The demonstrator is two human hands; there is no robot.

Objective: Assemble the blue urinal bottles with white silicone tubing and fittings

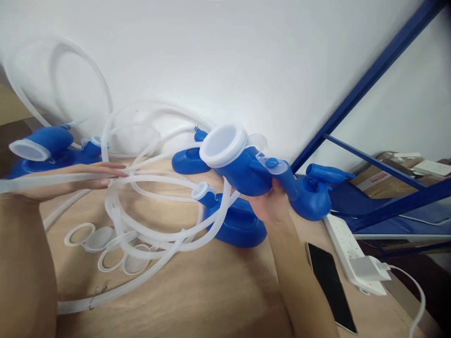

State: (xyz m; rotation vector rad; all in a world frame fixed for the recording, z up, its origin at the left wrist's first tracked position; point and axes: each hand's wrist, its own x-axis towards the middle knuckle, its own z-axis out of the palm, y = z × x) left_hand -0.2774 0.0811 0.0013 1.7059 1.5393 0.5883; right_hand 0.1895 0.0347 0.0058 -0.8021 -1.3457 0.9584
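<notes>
My right hand (269, 202) is wrapped round the underside of a blue bottle-like container (246, 173) with a wide white-rimmed mouth, raised above the table. On the left, my left hand (88, 180) has its fingers stretched toward coils of translucent tubing (141, 251); a length of tube runs across the hand, and whether the thumb pinches it is hard to tell. Another blue container (241, 225) lies beneath the tube loops at the centre. White rings and clear lids (100, 238) rest below the coils. A metal clip (93, 298) sits round a tube near its end.
More blue containers stand at the left (52, 141), at the back (190, 161) and at the right (312, 202). A black phone (331, 286) and a white power strip (345, 244) with a plugged-in charger lie at the right, beside a blue metal rack (373, 171) holding cardboard boxes.
</notes>
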